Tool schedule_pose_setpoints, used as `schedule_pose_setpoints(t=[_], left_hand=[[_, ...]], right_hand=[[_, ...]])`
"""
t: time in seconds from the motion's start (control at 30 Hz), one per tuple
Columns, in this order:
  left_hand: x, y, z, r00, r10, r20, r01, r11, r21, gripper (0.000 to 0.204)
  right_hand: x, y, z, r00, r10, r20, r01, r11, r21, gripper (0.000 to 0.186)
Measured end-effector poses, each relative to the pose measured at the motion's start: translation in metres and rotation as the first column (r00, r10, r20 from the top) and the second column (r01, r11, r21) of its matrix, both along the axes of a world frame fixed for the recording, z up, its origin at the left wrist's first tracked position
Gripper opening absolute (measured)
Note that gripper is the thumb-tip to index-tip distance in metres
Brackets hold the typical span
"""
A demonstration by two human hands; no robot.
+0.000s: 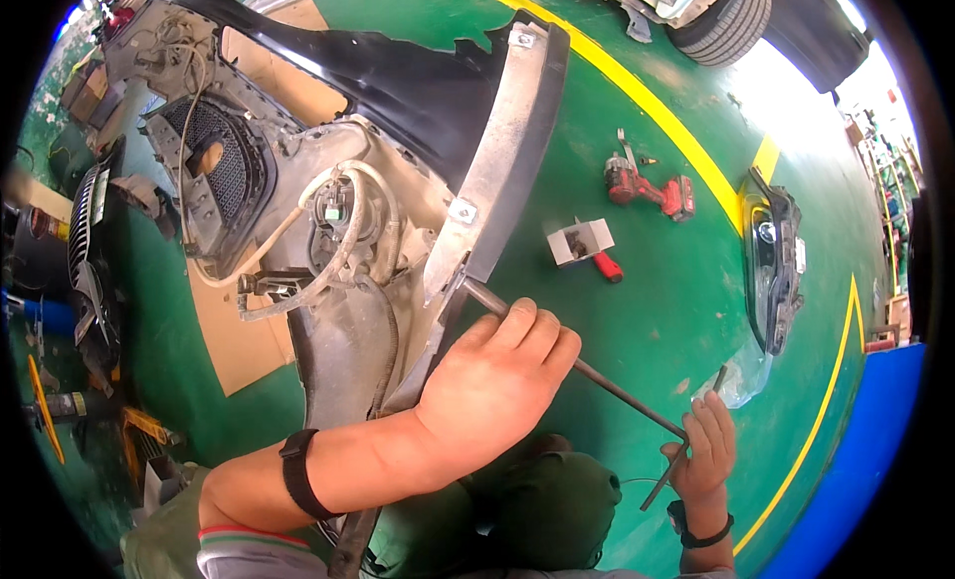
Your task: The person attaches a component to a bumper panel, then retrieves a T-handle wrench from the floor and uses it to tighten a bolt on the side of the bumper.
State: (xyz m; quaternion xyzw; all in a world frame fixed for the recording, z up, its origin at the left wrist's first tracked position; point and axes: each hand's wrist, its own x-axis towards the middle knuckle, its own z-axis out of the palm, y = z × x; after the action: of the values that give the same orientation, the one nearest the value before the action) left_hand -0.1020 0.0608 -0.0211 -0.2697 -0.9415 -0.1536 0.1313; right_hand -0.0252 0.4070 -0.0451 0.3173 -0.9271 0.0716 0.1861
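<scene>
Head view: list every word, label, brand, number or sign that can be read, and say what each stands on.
No words or numbers can be read clearly.
Headlamp: pale label, too small to read.
Red power tool: any marks on its battery pack are too small to read.
Dark container at far left: label-like patch, too blurred to read.
</scene>
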Motion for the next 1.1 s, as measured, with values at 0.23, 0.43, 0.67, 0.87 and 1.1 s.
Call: schedule_pose_setpoints(t=[0.23, 0.43, 0.67, 0.87, 1.1], left_hand=[[0.0, -0.002, 0.003, 0.999, -0.004, -0.054, 0.005, 1.0, 0.013, 0.029], [-0.003, 0.001, -0.001, 0.996, 0.021, -0.081, -0.02, 1.0, 0.004, 0.028], [0.0, 0.0, -0.005, 0.995, 0.044, -0.085, -0.044, 0.999, -0.001, 0.025], [0.001, -0.003, -0.004, 0.996, 0.041, -0.085, -0.04, 0.999, 0.007, 0.027], [0.0, -0.002, -0.003, 0.997, 0.031, -0.076, -0.032, 0.999, -0.014, 0.026]], right_hand=[[0.007, -0.002, 0.002, 0.782, 0.049, 0.622, 0.419, 0.697, -0.582, 0.041], [0.005, -0.005, 0.009, 0.404, 0.618, 0.674, 0.855, 0.008, -0.519, 0.036], [0.004, -0.008, 0.006, 0.994, -0.107, 0.009, 0.107, 0.99, -0.09, 0.034], [0.005, -0.003, 0.004, 0.968, -0.046, 0.246, 0.109, 0.963, -0.247, 0.035], [0.011, -0.01, 0.026, 0.701, 0.093, 0.707, 0.537, 0.583, -0.609, 0.035]])
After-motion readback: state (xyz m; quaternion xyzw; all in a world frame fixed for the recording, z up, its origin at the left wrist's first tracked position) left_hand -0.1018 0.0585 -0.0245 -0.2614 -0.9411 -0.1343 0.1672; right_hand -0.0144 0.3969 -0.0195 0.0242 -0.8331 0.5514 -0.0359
